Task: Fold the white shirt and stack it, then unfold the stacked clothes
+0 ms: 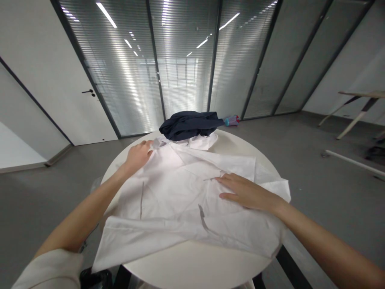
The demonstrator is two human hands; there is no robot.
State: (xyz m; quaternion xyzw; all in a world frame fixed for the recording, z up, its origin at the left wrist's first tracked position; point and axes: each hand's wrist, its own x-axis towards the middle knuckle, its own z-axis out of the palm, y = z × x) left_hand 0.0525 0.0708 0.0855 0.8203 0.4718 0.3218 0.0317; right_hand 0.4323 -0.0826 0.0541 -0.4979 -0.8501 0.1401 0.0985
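Note:
A white shirt [177, 184] lies spread and wrinkled over the round table, with one long sleeve [144, 235] stretched across the near side. My left hand [138, 155] is at the shirt's far left edge, its fingers closed on the cloth near the collar. On the right half of the shirt, my right hand [246, 192] rests palm down, fingers stretched out on the fabric. Just beyond the shirt's far end sits a bunched dark navy garment [192, 124], partly over some white cloth.
The white round table [198, 265] shows its bare rim at the near side. Behind it on the floor is a blue and pink object [232, 120]. A glass partition with blinds [183, 76] stands ahead, and a wooden-topped table [363, 94] is at the right.

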